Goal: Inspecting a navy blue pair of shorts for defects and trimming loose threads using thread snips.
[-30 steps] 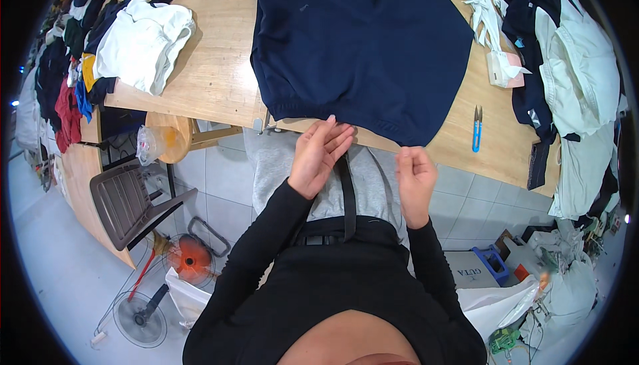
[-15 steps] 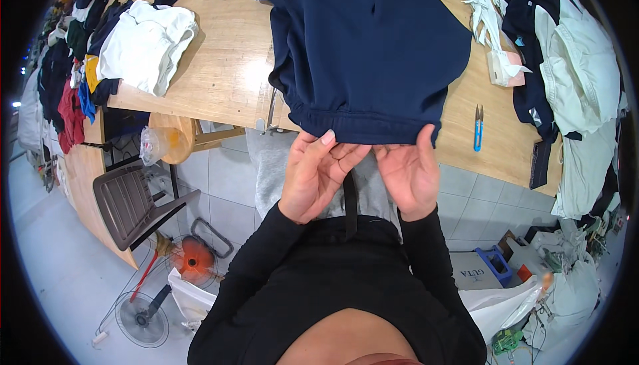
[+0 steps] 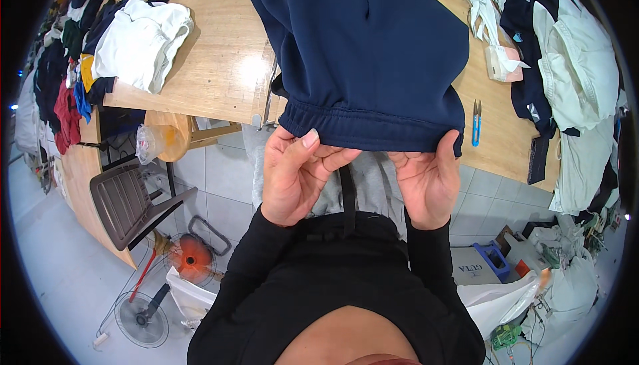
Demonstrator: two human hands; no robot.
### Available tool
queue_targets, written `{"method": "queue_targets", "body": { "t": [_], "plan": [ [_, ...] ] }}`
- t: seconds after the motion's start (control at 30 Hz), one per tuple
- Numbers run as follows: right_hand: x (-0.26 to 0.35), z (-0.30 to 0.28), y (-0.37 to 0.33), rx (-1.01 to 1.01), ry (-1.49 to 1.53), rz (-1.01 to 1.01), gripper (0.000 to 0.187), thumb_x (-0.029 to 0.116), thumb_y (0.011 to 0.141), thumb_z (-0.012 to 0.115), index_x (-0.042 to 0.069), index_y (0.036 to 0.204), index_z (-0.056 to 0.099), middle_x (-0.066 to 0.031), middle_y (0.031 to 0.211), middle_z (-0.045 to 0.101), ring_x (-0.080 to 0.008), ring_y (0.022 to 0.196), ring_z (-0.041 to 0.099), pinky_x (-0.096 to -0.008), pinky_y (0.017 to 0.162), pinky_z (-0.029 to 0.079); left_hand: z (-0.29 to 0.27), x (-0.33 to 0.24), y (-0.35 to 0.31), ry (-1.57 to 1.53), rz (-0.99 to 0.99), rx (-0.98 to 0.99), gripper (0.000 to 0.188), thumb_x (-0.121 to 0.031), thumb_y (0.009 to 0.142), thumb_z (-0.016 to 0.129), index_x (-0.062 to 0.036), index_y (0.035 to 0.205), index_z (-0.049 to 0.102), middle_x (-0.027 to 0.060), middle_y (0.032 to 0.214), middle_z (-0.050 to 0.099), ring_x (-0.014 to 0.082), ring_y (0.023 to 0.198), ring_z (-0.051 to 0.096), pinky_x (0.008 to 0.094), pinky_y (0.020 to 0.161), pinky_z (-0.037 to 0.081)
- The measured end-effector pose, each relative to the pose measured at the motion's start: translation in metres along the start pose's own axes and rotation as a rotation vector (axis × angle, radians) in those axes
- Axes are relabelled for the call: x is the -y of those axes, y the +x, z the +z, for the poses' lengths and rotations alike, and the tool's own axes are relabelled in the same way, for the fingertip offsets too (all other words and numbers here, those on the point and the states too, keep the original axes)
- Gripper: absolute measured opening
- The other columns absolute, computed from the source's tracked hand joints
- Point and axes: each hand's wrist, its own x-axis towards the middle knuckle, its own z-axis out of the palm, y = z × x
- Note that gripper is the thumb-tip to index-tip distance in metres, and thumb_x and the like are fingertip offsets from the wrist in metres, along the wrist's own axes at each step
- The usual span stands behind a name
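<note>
A pair of navy blue shorts (image 3: 373, 58) with a gathered elastic waistband lies over the near edge of the wooden table, its waistband toward me. My left hand (image 3: 296, 175) pinches the waistband near its left end, thumb on top and fingers underneath. At the right end my right hand (image 3: 431, 182) grips the same band in the same way. Between the two hands the waistband is stretched nearly straight. Blue-handled thread snips (image 3: 477, 124) lie on the table to the right of the shorts.
White folded garments (image 3: 145, 45) lie at the left on the wooden table (image 3: 219, 65). Pale garments (image 3: 579, 58) and dark cloth are heaped at the right, near white ties (image 3: 482, 8) and a small pink-and-white box (image 3: 504, 64). A stool (image 3: 174, 142), brown chair (image 3: 126, 202) and fans (image 3: 190, 258) stand below left.
My hands have moved apart, the left one leftward and the right one rightward. The waistband between them is drawn wider and flatter, and the shorts have spread with it.
</note>
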Motion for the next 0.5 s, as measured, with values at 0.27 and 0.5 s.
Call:
{"method": "queue_targets", "body": {
  "t": [0.27,0.5],
  "plan": [
    [0.001,-0.001,0.004,0.087,0.005,-0.032,0.058,0.041,0.121,0.034,0.001,0.163,0.039,-0.0234,0.159,0.056,-0.0408,0.145,0.058,-0.0613,0.121,0.050,-0.003,0.003,0.004,0.047,0.027,-0.025,0.038,-0.007,0.110,0.056,0.0105,0.144,0.053,0.0286,0.130,0.073,0.0372,0.120,0.076,0.0511,0.104,0.065],
    [0.009,0.013,0.013,0.075,-0.020,-0.063,0.059,0.041,0.120,0.037,0.000,0.162,0.039,-0.0228,0.160,0.055,-0.0404,0.141,0.062,-0.0612,0.118,0.053,0.005,0.000,0.013,0.058,0.026,-0.020,0.041,-0.006,0.109,0.058,0.0042,0.148,0.051,0.0234,0.136,0.071,0.0342,0.123,0.074,0.0508,0.106,0.063]
  ]
}}
